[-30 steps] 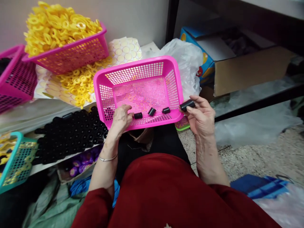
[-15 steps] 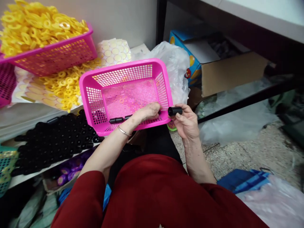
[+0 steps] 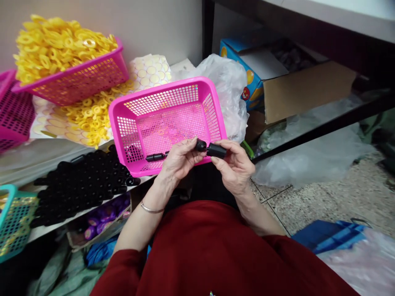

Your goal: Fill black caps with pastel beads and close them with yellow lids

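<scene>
There are two held black parts (image 3: 217, 151) and three pink baskets (image 3: 166, 89).

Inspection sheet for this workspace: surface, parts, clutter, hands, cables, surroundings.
Surface: pink basket over the lap, black pieces along its near side.
Job's things: rounded part and cylinder, both black, ends close; whether joined unclear.
Clutter: yellow rings heaped in and before another basket; black heap at left.
Hands: left hand holds rounded part; right hand holds cylinder.
Cables: nothing seen.
Surroundings: table, open carton, plastic bag, speckled floor.
</scene>
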Motion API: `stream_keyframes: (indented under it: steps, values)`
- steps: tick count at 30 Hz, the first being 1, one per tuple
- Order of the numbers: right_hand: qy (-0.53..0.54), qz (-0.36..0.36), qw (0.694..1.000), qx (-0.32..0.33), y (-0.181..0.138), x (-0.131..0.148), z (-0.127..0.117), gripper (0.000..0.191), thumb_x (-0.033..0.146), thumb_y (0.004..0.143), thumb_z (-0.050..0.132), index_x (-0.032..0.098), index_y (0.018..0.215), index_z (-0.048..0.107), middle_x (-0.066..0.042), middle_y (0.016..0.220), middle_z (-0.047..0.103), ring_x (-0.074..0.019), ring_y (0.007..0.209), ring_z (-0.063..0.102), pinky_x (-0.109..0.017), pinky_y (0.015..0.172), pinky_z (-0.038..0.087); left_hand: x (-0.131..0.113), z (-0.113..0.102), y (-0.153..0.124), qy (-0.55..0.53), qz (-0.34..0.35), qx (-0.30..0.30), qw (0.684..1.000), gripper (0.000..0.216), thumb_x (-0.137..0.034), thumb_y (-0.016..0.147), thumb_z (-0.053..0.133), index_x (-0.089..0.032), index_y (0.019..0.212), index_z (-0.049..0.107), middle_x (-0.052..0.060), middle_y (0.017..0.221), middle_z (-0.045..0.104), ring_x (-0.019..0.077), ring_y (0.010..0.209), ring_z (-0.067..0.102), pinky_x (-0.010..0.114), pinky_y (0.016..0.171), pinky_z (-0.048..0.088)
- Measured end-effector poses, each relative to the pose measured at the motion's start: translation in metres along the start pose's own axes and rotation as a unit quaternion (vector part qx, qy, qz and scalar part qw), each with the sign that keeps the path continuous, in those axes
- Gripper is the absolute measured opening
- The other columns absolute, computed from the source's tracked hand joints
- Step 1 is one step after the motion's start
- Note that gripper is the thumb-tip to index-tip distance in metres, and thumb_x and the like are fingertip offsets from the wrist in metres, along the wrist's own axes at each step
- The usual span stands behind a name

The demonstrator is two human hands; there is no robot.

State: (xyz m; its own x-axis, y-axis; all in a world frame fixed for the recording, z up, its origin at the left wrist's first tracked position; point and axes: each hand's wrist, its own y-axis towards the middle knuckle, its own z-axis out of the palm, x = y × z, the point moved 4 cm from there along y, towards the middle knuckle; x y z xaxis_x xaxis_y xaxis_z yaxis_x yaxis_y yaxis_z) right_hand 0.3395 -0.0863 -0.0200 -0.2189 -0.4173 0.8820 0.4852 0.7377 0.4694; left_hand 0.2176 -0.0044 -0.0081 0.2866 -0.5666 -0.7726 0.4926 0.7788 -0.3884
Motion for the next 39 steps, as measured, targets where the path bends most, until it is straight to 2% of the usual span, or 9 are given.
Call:
stream_keyframes:
  steps: [4, 14, 18, 23, 25, 28, 32, 35, 39]
  values:
    - [-0.030, -0.038, 0.999, 0.023, -0.003, 0.005, 0.003, 0.031, 0.024, 0.078, 0.067, 0.027, 0.108, 0.058, -0.005, 0.105, 0.064, -0.0213, 0.101, 0.062, -0.044, 0.090, 0.054, 0.010, -0.005, -0.004, -0.043, 0.028, -0.020, 0.998, 0.025, -0.028, 0.069, 0.078, -0.013, 0.068, 0.058, -0.001, 0.064, 0.062, 0.0063, 0.054, 0.059, 0.017, 0.053, 0.052]
    - [-0.062, -0.059, 0.996, 0.033, -0.005, 0.003, 0.007, 0.029, 0.020, 0.077, 0.067, 0.027, 0.106, 0.063, -0.004, 0.099, 0.066, -0.0201, 0.094, 0.064, -0.041, 0.085, 0.055, 0.010, -0.013, -0.010, -0.001, 0.110, -0.045, 0.993, 0.044, -0.040, 0.057, 0.084, -0.014, 0.062, 0.048, -0.004, 0.055, 0.058, 0.0063, 0.045, 0.056, 0.017, 0.046, 0.047]
    - [-0.117, -0.084, 0.988, 0.052, -0.004, 0.004, 0.010, 0.028, 0.021, 0.078, 0.069, 0.024, 0.106, 0.066, -0.004, 0.099, 0.069, -0.0202, 0.092, 0.066, -0.039, 0.083, 0.057, 0.015, -0.012, -0.015, 0.043, 0.150, -0.037, 0.987, 0.045, -0.044, 0.060, 0.082, -0.015, 0.084, 0.058, -0.005, 0.063, 0.063, 0.0066, 0.049, 0.057, 0.019, 0.050, 0.048]
    - [-0.157, -0.136, 0.976, 0.064, -0.008, 0.007, 0.010, 0.034, 0.016, 0.074, 0.073, 0.023, 0.108, 0.070, -0.005, 0.101, 0.073, -0.0217, 0.091, 0.070, -0.039, 0.084, 0.059, 0.027, -0.012, -0.028, 0.165, 0.152, -0.021, 0.974, 0.057, -0.057, 0.077, 0.064, -0.013, 0.113, 0.062, 0.006, 0.098, 0.069, 0.0172, 0.089, 0.066, 0.029, 0.080, 0.054]
    - [-0.122, -0.110, 0.985, 0.060, -0.012, 0.004, 0.010, 0.037, 0.015, 0.071, 0.076, 0.024, 0.107, 0.070, -0.004, 0.101, 0.073, -0.0214, 0.090, 0.070, -0.038, 0.084, 0.059, 0.028, -0.014, -0.036, 0.218, 0.186, -0.002, 0.958, 0.058, -0.057, 0.079, 0.061, -0.014, 0.118, 0.062, 0.009, 0.110, 0.067, 0.0218, 0.104, 0.062, 0.035, 0.093, 0.051]
    - [0.005, 0.032, 0.998, 0.055, -0.020, -0.005, 0.014, 0.038, 0.019, 0.070, 0.078, 0.025, 0.107, 0.070, -0.003, 0.098, 0.074, -0.0186, 0.082, 0.071, -0.035, 0.080, 0.060, 0.027, -0.021, -0.051, 0.295, 0.282, 0.000, 0.913, 0.057, -0.053, 0.081, 0.062, -0.015, 0.123, 0.059, 0.011, 0.119, 0.063, 0.0241, 0.111, 0.059, 0.038, 0.097, 0.049]
    - [0.156, 0.201, 0.957, 0.137, -0.036, -0.012, 0.036, 0.031, 0.031, 0.073, 0.077, 0.023, 0.103, 0.072, -0.005, 0.098, 0.074, -0.0191, 0.084, 0.072, -0.034, 0.078, 0.060, 0.024, -0.038, -0.078, 0.350, 0.433, -0.075, 0.827, 0.051, -0.041, 0.077, 0.071, -0.017, 0.121, 0.058, 0.010, 0.109, 0.066, 0.0210, 0.101, 0.062, 0.036, 0.089, 0.052]
    - [0.163, 0.220, 0.925, 0.262, -0.050, -0.009, 0.055, 0.023, 0.034, 0.080, 0.070, 0.024, 0.101, 0.073, -0.004, 0.101, 0.073, -0.0183, 0.092, 0.069, -0.032, 0.082, 0.058, 0.026, -0.056, -0.103, 0.353, 0.499, -0.132, 0.780, 0.040, -0.031, 0.072, 0.077, -0.017, 0.108, 0.062, 0.008, 0.098, 0.067, 0.0175, 0.091, 0.064, 0.031, 0.082, 0.053]
    - [0.094, 0.178, 0.903, 0.380, -0.062, -0.002, 0.068, 0.020, 0.029, 0.086, 0.063, 0.022, 0.104, 0.069, -0.004, 0.094, 0.069, -0.0125, 0.074, 0.066, -0.026, 0.067, 0.057, 0.043, -0.100, -0.132, 0.370, 0.455, -0.265, 0.765, 0.028, -0.025, 0.072, 0.076, -0.017, 0.097, 0.064, 0.005, 0.089, 0.067, 0.0148, 0.083, 0.063, 0.027, 0.074, 0.052]
